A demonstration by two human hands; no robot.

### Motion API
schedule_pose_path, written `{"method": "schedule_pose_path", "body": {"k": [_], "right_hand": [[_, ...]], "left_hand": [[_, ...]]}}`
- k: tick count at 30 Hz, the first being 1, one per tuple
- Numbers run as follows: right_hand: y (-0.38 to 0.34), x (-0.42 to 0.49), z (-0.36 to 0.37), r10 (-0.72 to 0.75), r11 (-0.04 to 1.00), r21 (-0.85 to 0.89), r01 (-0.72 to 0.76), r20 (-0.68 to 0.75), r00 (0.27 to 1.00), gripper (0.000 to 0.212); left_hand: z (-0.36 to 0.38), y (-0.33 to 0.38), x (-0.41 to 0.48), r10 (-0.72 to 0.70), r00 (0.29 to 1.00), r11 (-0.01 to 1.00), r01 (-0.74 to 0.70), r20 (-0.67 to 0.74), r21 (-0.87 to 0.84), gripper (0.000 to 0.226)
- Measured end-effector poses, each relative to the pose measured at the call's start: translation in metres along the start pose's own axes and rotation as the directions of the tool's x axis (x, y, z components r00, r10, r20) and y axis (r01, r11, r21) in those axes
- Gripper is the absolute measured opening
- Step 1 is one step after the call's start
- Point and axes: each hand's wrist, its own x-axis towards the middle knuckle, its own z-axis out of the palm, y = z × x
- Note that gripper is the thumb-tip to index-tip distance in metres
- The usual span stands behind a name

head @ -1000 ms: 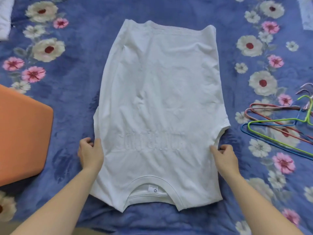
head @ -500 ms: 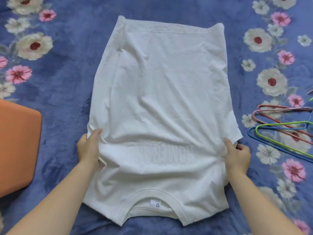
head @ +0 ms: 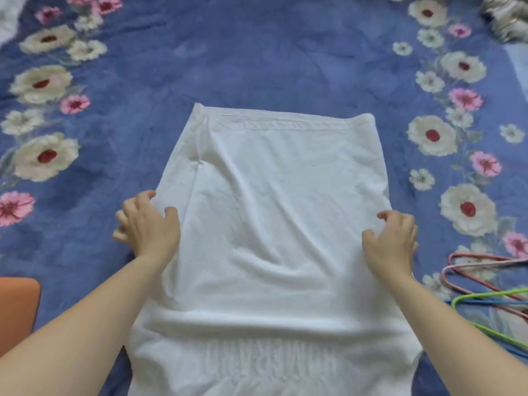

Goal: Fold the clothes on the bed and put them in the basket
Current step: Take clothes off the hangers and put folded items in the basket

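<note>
Blue floral blanket (head: 257, 52) spread beneath everything. Wire hangers (head: 485, 295), pink, green, blue, overlapping at blanket's right edge. Grey striped bundle (head: 505, 18) at blanket's far right corner, cropped.

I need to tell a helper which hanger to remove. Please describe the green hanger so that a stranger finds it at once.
On the blue flowered bedspread, look right of the white T-shirt. A bunch of thin hangers lies there; the green hanger is the only lime one, nearer the person than the pink hangers, beside a blue hanger.
</note>
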Motion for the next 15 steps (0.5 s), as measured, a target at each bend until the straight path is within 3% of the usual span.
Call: {"method": "schedule_pose_path", "body": {"k": [3, 7, 10, 12, 15], "right_hand": [[-0.03, 0.058, 0.013, -0.067, 0.994, 0.095, 0.063, 0.047, 0.997, 0.036], [-0.057, 0.123, 0.021, -0.109, 0.987, 0.119, 0.104, 0.033, 0.993, 0.042], [-0.068, 0.162, 0.03, -0.121, 0.986, 0.116, 0.118, 0.021, 0.992, 0.052], [-0.068, 0.181, 0.035, -0.115, 0.988, 0.11, 0.109, 0.052, 0.992, 0.057], [-0.074, 0.2, 0.033, -0.119, 0.992, 0.068, 0.11, 0.145, 0.982, 0.066]], "left_hand": [[0.02, 0.042, 0.043, 0.173, 0.984, 0.981, -0.169, 0.037, -0.09, 0.03], [0.045, 0.089, 0.089, 0.271, 0.961, 0.937, -0.253, 0.047, -0.241, 0.035], [0.06, 0.111, 0.117, 0.314, 0.947, 0.935, -0.298, 0.063, -0.192, 0.043], [0.068, 0.12, 0.127, 0.345, 0.924, 0.935, -0.325, 0.164, -0.14, 0.05], [0.072, 0.126, 0.13, 0.422, 0.834, 0.883, -0.467, 0.356, 0.049, 0.059]]}}
